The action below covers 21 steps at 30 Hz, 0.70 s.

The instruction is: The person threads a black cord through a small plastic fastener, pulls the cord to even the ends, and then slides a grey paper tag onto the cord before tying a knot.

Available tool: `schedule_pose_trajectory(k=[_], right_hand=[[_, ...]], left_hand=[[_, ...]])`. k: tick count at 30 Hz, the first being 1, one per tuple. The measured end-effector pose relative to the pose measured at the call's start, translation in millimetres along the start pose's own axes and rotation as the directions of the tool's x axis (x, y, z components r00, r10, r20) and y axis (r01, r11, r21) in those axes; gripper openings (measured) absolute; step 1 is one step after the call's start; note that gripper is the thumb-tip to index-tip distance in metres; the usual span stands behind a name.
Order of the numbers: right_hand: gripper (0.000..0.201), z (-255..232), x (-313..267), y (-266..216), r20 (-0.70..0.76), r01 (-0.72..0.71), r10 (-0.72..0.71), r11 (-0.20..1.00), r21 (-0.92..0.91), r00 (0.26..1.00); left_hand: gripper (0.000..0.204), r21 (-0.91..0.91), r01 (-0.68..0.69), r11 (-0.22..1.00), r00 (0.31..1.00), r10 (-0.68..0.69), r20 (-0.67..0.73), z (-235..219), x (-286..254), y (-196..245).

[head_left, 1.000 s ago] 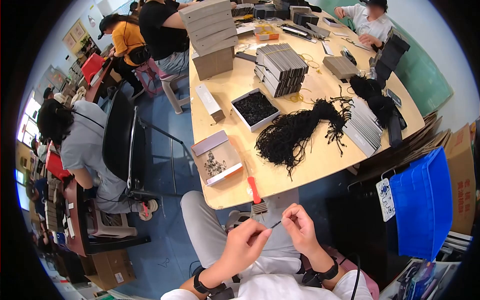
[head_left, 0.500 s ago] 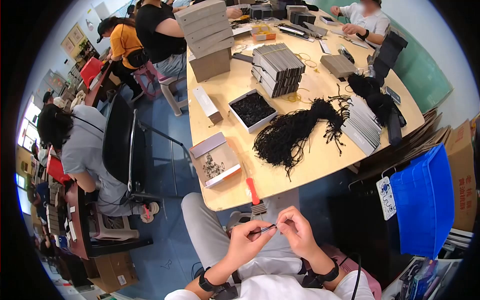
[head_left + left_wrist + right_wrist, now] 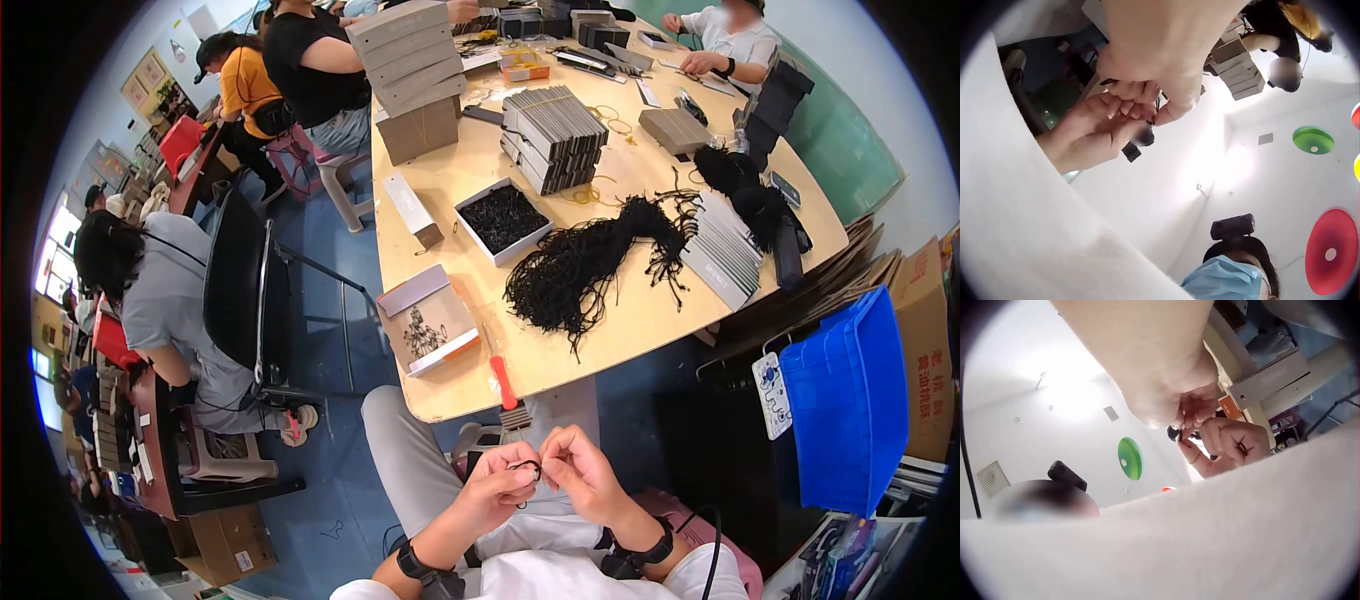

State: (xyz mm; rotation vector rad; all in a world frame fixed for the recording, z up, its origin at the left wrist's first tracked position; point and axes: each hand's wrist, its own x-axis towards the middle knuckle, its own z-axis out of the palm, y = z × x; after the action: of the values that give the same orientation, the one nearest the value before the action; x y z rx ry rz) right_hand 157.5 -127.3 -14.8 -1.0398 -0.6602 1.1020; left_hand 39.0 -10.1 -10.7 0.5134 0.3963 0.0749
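Note:
Both hands meet over the lap, just off the near table edge. The left hand (image 3: 490,488) holds a thin black cord (image 3: 538,467), which bends in a small loop by its fingertips. Fingers of the right hand (image 3: 588,482) pinch at the cord, right beside the left fingertips. In the left wrist view, the fingertips of both hands come together, and the fingers partly hide the cord. From the right wrist view, a bit of dark cord (image 3: 1242,449) shows in the curl of the left hand.
A red-handled tool (image 3: 503,382) juts over the table edge. Nearby stand an open box of small metal pieces (image 3: 425,335) and a white box of small black pieces (image 3: 500,222). A black cord bundle (image 3: 570,270) lies beside fanned grey cards (image 3: 722,255). A blue bin (image 3: 850,400) stands right.
The cord, a short straight piece between the fingertips at first, now curves in a loop at the left hand. Both hands have drawn closer together, the right moving slightly left.

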Motion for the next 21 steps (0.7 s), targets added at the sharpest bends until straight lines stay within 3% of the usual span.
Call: schedule_pose_trajectory(k=[2,3,5,6,8,12,14,21], right_hand=[[0.010,5,-1,0,-0.035,0.102,-0.114,0.964,-0.245,0.993],[0.010,7,-2,-1,-0.035,0.102,-0.114,0.964,-0.245,0.993],[0.015,11,-6,-5,-0.046,0.158,-0.204,0.864,-0.479,0.978],[0.015,13,-5,-8,-0.046,0.158,-0.204,0.864,-0.479,0.978],[0.022,15,-2,-13,0.065,0.377,-0.439,0.677,-0.632,0.896],[0.024,14,-1,-16,0.087,0.428,-0.482,0.664,-0.613,0.872],[0.021,15,-2,-17,0.023,0.394,-0.459,0.734,-0.554,0.888],[0.021,13,0,-16,0.029,0.363,-0.425,0.735,-0.573,0.905]], left_hand=[[0.020,-0.082,-0.026,0.996,0.998,0.030,0.055,-4,-1,-3],[0.020,-0.081,-0.025,0.996,0.998,0.029,0.055,-4,-2,-3],[0.013,-0.088,-0.073,0.993,0.993,0.081,0.091,-4,-3,-4],[0.013,-0.088,-0.073,0.993,0.993,0.081,0.091,-4,-4,-4],[0.012,-0.068,-0.110,0.992,0.988,0.117,0.105,-3,-7,-4],[0.012,0.025,-0.152,0.988,0.984,0.149,0.102,3,-9,-2],[0.011,0.039,-0.198,0.979,0.975,0.193,0.113,3,-8,-2],[0.011,-0.044,-0.198,0.979,0.970,0.202,0.132,2,-6,-3]])
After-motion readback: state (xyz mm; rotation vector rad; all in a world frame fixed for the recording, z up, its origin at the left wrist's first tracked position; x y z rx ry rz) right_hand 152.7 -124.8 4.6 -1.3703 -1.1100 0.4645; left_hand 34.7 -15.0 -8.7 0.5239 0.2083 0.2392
